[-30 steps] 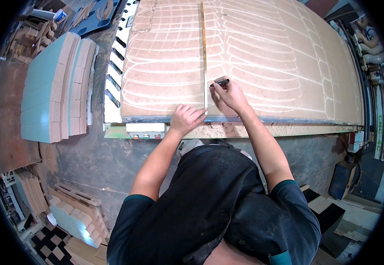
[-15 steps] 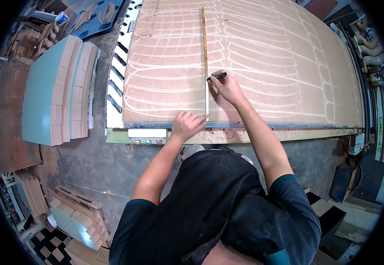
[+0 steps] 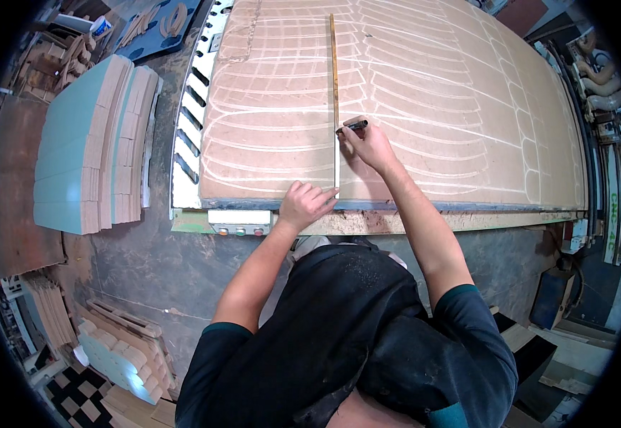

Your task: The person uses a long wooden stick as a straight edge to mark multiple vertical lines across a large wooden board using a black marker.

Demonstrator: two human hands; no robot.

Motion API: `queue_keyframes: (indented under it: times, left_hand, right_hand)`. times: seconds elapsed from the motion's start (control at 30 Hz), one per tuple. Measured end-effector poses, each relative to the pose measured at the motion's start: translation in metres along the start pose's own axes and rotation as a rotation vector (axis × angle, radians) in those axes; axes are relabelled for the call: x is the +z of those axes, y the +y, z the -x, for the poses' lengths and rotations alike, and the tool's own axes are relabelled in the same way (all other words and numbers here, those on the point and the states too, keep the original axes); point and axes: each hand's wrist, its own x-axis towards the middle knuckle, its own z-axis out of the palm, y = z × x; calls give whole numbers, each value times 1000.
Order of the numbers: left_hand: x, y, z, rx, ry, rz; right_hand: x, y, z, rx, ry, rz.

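A long narrow strip (image 3: pixel 335 85), yellow-brown at its far part and white at its near part, lies straight across a brown board (image 3: pixel 275 153) scored with pale curved grooves. My left hand (image 3: pixel 306 205) rests at the board's near edge. Its index fingertip is on the strip's near end, and the other fingers are curled. In my right hand (image 3: pixel 372 145) is a black marker (image 3: pixel 354 126), held almost level. The marker's left end meets the strip where yellow-brown gives way to white. The pale grooves run under and beyond the strip on both sides.
A push-button box (image 3: pixel 240 222) hangs under the table's near edge. On the left stand stacked pale-green-faced panels (image 3: pixel 68 143) and a brown sheet (image 3: pixel 21 192). Cut board pieces (image 3: pixel 121 357) are stacked at lower left. Hoses (image 3: pixel 603 85) run along the far right.
The view has shifted slightly, so board and strip sit a little lower and to the right. Both hands keep their places on the strip and marker.
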Motion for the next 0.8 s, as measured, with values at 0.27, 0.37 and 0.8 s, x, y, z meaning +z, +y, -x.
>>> queue_keyframes:
  times: [0.27, 0.37, 0.8]
  left_hand:
    - [-1, 0, -2, 7, 7, 1]
    - [0, -3, 1, 2, 0, 0]
    - [3, -3, -1, 11, -25, 7]
  right_hand:
    - [1, 18, -4, -10, 46, -85]
    - [-5, 15, -1, 11, 56, -91]
    - [-8, 24, -32, 16, 108, -174]
